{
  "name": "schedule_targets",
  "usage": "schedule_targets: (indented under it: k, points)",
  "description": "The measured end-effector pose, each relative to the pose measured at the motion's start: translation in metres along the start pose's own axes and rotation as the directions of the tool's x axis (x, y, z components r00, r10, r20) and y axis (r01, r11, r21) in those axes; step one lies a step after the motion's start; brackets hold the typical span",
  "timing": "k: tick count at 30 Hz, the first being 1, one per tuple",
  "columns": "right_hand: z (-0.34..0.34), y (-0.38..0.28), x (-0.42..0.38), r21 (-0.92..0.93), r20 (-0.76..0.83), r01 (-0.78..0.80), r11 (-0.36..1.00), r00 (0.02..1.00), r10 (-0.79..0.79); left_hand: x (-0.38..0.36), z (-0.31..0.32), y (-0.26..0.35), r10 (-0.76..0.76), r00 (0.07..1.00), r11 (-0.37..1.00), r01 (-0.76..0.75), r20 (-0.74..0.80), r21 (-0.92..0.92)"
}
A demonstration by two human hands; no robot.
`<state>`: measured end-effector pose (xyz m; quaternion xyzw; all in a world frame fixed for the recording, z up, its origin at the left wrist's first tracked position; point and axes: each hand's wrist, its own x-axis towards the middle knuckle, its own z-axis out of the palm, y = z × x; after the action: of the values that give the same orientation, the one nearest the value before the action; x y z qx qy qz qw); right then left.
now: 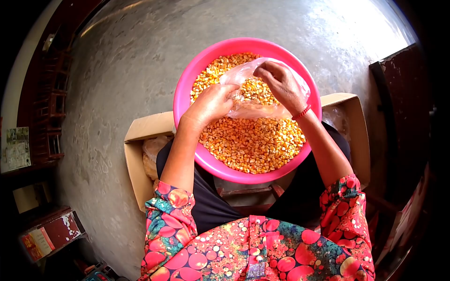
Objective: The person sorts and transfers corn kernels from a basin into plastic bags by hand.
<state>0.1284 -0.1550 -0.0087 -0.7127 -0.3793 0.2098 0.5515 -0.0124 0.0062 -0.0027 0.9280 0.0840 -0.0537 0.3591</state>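
Observation:
A big pink basin (187,75) full of yellow-orange corn kernels (253,145) rests across my lap. Over the corn lies a thin clear plastic bag (258,111), its mouth spread wide and some kernels showing in or through it. My left hand (213,103) grips the bag's left edge, fingers pointing right. At the upper right, my right hand (281,84) has its fingers curled down on the bag's rim; a red bracelet (301,113) circles that wrist. What the fingertips press on is partly hidden.
Cardboard boxes flank my legs: the left one (136,129) and the right one (358,122) both hold plastic-wrapped contents. Grey concrete floor (126,70) lies ahead. Wooden chairs (51,103) line the left wall, and dark furniture (405,93) stands at the right.

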Motion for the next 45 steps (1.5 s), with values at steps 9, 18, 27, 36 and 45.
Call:
schedule_targets:
  k: [9, 18, 27, 36, 45]
  points:
    - [0.064, -0.004, -0.07, -0.358, 0.583, 0.548, 0.756, 0.764, -0.277, 0.001, 0.003, -0.007, -0.011, 1.0, 1.0, 0.01, 0.015, 0.009]
    - [0.085, -0.007, -0.089, -0.45, 0.736, 0.569, 0.688, 0.673, -0.075, 0.001, 0.001, -0.005, -0.006, 0.999, 1.0, 0.006, 0.038, -0.016]
    - [0.077, -0.006, -0.079, -0.368, 0.734, 0.381, 0.848, 0.679, 0.013, 0.002, 0.002, -0.001, -0.002, 1.0, 1.0, 0.002, 0.027, 0.001]
    - [0.063, -0.009, -0.06, 0.297, 0.804, -0.672, 0.678, 0.559, 0.202, 0.004, 0.005, 0.0, -0.031, 0.999, 0.999, 0.032, 0.025, -0.032]
    - [0.016, -0.015, -0.025, 0.612, 0.47, -0.58, 0.538, 0.813, 0.343, 0.004, 0.001, 0.008, -0.119, 0.993, 0.993, 0.119, 0.021, 0.0]
